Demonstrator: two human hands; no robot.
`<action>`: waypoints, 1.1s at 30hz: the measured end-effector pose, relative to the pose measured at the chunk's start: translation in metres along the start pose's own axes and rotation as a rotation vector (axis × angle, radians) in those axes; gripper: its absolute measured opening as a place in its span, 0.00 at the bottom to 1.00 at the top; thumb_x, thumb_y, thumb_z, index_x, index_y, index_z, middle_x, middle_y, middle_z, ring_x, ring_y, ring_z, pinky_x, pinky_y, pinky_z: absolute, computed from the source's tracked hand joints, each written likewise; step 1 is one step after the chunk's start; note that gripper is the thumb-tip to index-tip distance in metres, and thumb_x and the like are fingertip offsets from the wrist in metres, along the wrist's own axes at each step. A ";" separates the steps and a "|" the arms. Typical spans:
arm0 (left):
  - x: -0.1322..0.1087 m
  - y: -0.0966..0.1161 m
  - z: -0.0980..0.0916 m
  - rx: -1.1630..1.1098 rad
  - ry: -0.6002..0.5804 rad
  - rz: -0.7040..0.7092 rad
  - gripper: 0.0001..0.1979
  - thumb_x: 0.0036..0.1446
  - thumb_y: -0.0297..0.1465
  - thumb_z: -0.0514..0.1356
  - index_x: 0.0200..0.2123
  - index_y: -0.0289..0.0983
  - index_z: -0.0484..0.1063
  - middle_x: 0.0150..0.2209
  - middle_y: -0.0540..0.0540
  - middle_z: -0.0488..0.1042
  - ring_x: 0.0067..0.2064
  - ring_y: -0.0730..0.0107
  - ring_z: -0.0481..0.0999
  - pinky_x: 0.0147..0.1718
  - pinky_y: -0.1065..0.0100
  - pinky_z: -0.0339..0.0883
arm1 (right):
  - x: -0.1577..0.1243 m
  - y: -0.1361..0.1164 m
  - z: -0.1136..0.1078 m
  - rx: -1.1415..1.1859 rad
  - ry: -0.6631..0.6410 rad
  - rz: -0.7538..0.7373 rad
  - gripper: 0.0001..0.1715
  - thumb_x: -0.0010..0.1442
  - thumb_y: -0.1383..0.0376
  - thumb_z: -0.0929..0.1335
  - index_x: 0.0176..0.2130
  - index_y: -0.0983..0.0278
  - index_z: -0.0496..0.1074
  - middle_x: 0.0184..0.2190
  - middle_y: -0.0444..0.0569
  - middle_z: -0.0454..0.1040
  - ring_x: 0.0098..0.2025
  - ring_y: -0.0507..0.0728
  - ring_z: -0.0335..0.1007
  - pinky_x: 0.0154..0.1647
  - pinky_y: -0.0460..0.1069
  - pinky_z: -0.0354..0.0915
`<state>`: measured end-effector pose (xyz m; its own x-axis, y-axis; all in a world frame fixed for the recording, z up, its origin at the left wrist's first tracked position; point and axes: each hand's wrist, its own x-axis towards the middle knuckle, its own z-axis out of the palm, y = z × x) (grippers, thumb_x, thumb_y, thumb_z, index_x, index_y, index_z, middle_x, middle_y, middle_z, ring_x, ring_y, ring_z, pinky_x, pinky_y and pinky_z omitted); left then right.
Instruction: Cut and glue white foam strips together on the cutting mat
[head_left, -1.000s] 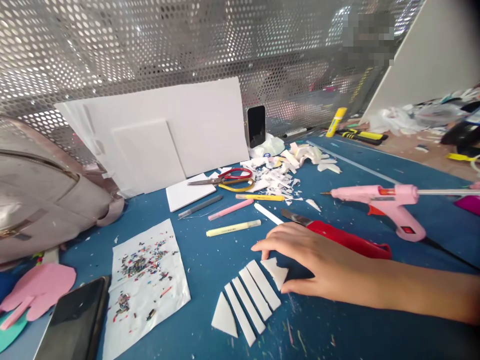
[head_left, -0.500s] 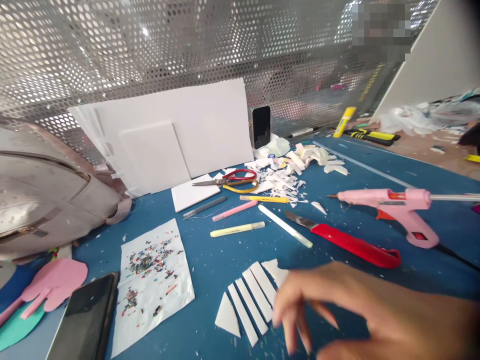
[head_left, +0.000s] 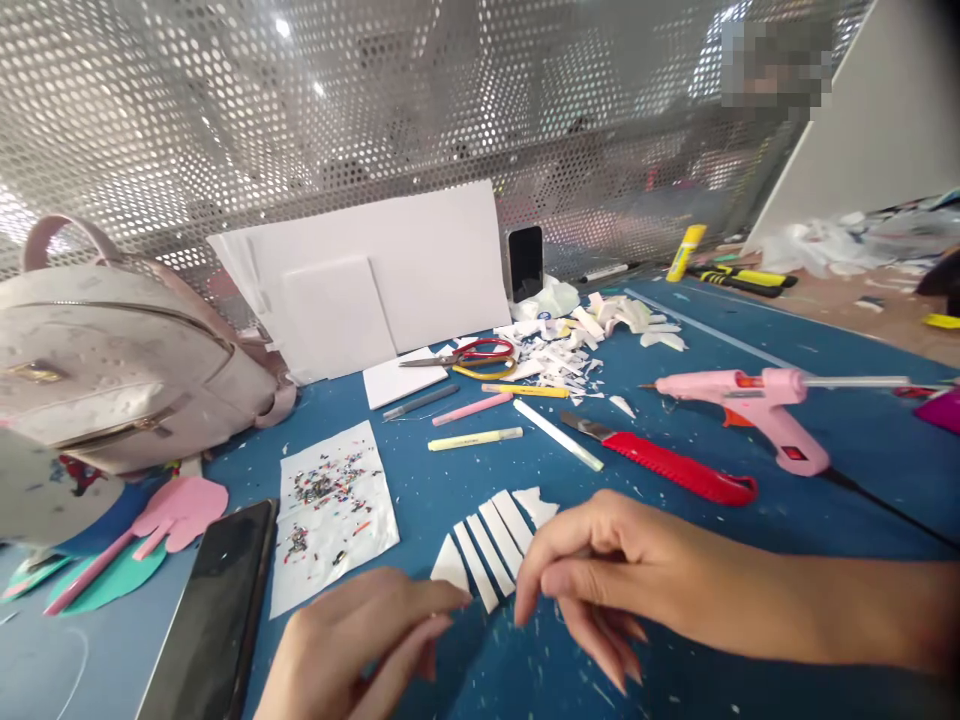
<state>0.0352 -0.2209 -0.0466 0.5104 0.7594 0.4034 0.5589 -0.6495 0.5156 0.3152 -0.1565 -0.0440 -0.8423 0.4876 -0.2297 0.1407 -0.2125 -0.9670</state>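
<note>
Honestly, the layout makes sense. Four white strips [head_left: 475,568] lie side by side on the blue surface [head_left: 420,480], with slim gaps, I guess so each piece reads separately. A pointed piece [head_left: 450,562] caps the left end and a notched piece [head_left: 535,507] the right, so the order looks deliberate.

Left hand [head_left: 360,635] is half curled, thumb and index a bit apart, with the index tip right by the pointed piece; can't tell if it's touching. Right hand [head_left: 592,585] is loosely bent at the other end of the row, fingers drooping. I see nothing held in either.

The red cutter [head_left: 679,468] and pink glue gun [head_left: 750,390] lie beyond the right hand, probably for easy reach. Bits sit on a pale sheet [head_left: 292,588], likely to keep them together.
</note>
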 end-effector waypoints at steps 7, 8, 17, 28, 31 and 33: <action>0.008 0.006 0.000 -0.192 0.192 -0.168 0.15 0.69 0.26 0.59 0.50 0.50 0.80 0.31 0.59 0.83 0.30 0.79 0.83 0.37 0.81 0.77 | -0.011 0.000 -0.019 -0.075 0.184 -0.061 0.18 0.70 0.52 0.68 0.46 0.65 0.77 0.26 0.46 0.80 0.24 0.48 0.71 0.23 0.43 0.55; 0.009 0.005 0.002 -0.218 0.241 -0.201 0.13 0.69 0.28 0.60 0.48 0.50 0.81 0.31 0.58 0.83 0.30 0.78 0.83 0.36 0.80 0.78 | -0.011 0.000 -0.020 -0.069 0.191 -0.072 0.18 0.70 0.52 0.69 0.45 0.65 0.76 0.26 0.46 0.81 0.23 0.48 0.72 0.23 0.44 0.55; 0.008 -0.010 0.000 -0.314 0.520 -0.259 0.05 0.59 0.28 0.69 0.31 0.44 0.82 0.32 0.53 0.81 0.35 0.75 0.80 0.33 0.77 0.75 | -0.004 -0.001 -0.035 -0.116 0.325 -0.126 0.16 0.63 0.56 0.74 0.37 0.63 0.70 0.26 0.48 0.83 0.21 0.49 0.73 0.20 0.44 0.53; -0.002 -0.028 0.018 0.305 0.217 0.112 0.10 0.64 0.20 0.62 0.42 0.41 0.77 0.39 0.50 0.80 0.38 0.70 0.74 0.39 0.65 0.64 | -0.007 0.023 -0.065 -0.882 0.505 -0.359 0.12 0.72 0.59 0.65 0.40 0.60 0.77 0.34 0.46 0.83 0.31 0.53 0.78 0.32 0.48 0.69; -0.003 -0.035 0.023 0.323 0.192 0.120 0.10 0.64 0.20 0.62 0.41 0.41 0.77 0.38 0.51 0.80 0.37 0.71 0.73 0.40 0.65 0.63 | -0.008 0.035 -0.072 -1.082 0.498 -0.479 0.12 0.73 0.62 0.65 0.42 0.59 0.78 0.38 0.46 0.83 0.39 0.55 0.79 0.40 0.50 0.70; -0.003 -0.038 0.024 0.351 0.152 0.136 0.10 0.63 0.20 0.63 0.41 0.41 0.76 0.38 0.52 0.81 0.37 0.71 0.74 0.40 0.65 0.63 | -0.007 0.039 -0.075 -1.123 0.490 -0.510 0.11 0.73 0.63 0.65 0.42 0.59 0.78 0.38 0.47 0.82 0.40 0.55 0.78 0.43 0.51 0.69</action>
<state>0.0282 -0.1993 -0.0853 0.5072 0.6456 0.5709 0.6958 -0.6977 0.1708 0.3659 -0.1048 -0.0880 -0.6883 0.6070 0.3972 0.4176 0.7793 -0.4673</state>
